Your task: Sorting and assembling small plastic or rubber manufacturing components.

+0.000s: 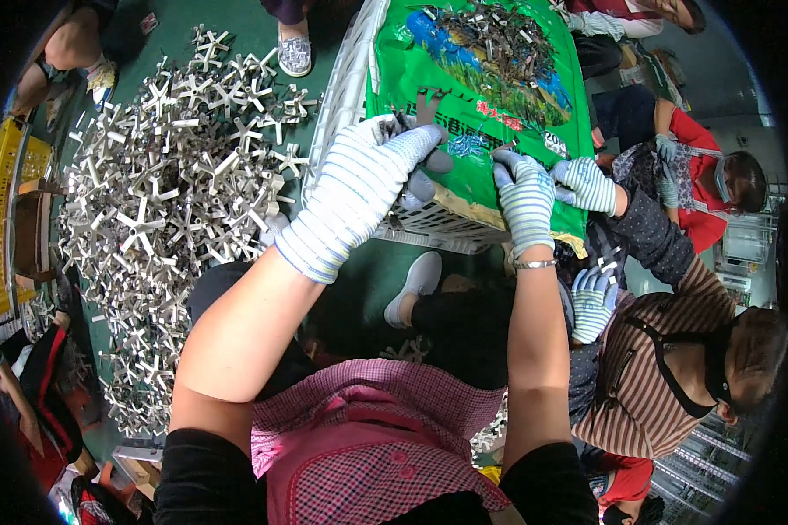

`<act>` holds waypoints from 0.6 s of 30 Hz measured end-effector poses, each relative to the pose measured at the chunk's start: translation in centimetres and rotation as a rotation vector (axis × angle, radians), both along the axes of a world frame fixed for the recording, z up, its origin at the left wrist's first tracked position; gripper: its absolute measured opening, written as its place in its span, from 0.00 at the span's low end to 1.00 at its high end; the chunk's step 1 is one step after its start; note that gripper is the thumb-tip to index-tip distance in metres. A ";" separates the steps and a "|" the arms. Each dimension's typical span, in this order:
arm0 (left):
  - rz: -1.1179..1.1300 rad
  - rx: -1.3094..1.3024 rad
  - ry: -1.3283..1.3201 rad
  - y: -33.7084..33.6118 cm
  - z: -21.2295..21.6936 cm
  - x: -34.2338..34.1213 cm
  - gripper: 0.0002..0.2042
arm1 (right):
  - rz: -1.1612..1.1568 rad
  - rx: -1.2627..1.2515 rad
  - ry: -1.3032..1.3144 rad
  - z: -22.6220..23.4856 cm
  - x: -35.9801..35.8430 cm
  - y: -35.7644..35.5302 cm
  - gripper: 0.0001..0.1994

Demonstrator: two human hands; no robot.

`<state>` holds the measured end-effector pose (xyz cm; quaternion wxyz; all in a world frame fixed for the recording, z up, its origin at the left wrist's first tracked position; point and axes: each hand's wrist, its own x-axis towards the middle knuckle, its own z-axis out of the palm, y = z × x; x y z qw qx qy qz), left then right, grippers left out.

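Observation:
My left hand (359, 188), in a white and blue striped glove with grey fingertips, is closed over the near edge of a green printed sack (411, 83). A flat, dark grey forked piece (427, 107) sticks up from between its thumb and fingers. To its right, my right hand (527, 197), gloved alike, has its fingertips pinched together just above the sack. Whatever they hold is too small to name. Between the hands lies a little cluster of bluish slivers (468, 144). Farther back on the sack rests a heap of small dark pieces (503, 44).
White crates (337, 96) support the sack. A large pile of whitish star-shaped parts (175, 210) covers the floor at left, beside a yellow crate (0, 201). Close on my right, a co-worker's gloved hand (587, 185) reaches the sack. Other people sit around.

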<state>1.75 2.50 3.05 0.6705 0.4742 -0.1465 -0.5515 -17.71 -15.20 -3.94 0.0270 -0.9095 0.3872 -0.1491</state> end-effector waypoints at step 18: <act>-0.028 0.023 -0.069 -0.5 -0.7 -0.6 0.09 | -0.064 0.071 -0.109 -0.1 -0.5 -0.3 0.11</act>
